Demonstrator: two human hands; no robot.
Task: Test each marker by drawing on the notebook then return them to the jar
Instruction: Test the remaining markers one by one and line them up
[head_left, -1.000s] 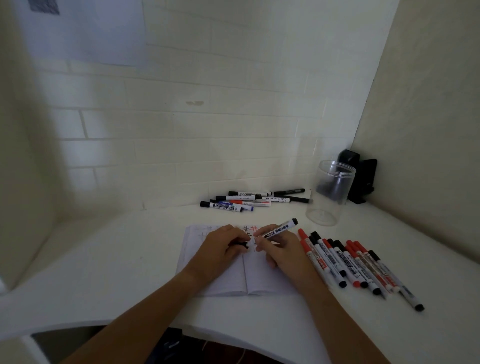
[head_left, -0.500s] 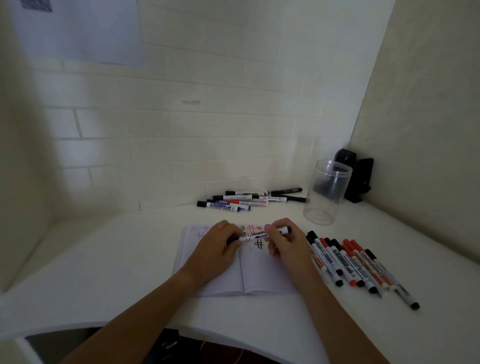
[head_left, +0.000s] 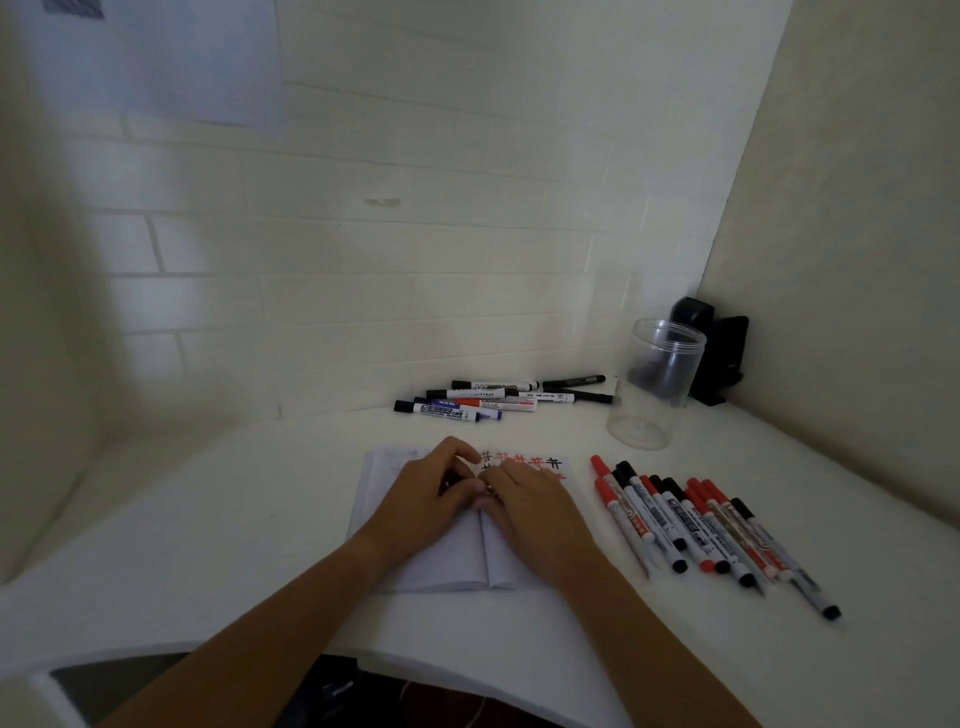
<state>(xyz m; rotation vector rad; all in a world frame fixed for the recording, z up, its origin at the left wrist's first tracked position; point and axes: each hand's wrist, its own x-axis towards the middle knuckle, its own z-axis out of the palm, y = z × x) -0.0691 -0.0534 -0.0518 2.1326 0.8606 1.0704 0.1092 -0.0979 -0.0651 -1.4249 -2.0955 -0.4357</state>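
Note:
An open notebook (head_left: 441, 561) lies on the white desk, with red and black hash marks (head_left: 524, 460) along the top of its right page. My left hand (head_left: 428, 493) and my right hand (head_left: 532, 506) meet over the notebook's fold, fingers curled. Together they grip one marker (head_left: 488, 489), of which only a sliver shows between the fingertips. The clear jar (head_left: 655, 387) stands upright at the back right with no markers in it.
A row of several red- and black-capped markers (head_left: 691, 525) lies right of the notebook. Another pile of markers (head_left: 498, 401) lies by the back wall. A black object (head_left: 712, 356) sits in the corner behind the jar. Walls close in on three sides.
My hands have come together over the notebook. The marker that stuck out from my right hand is now closed in between both hands, its cap end pushed in from the left.

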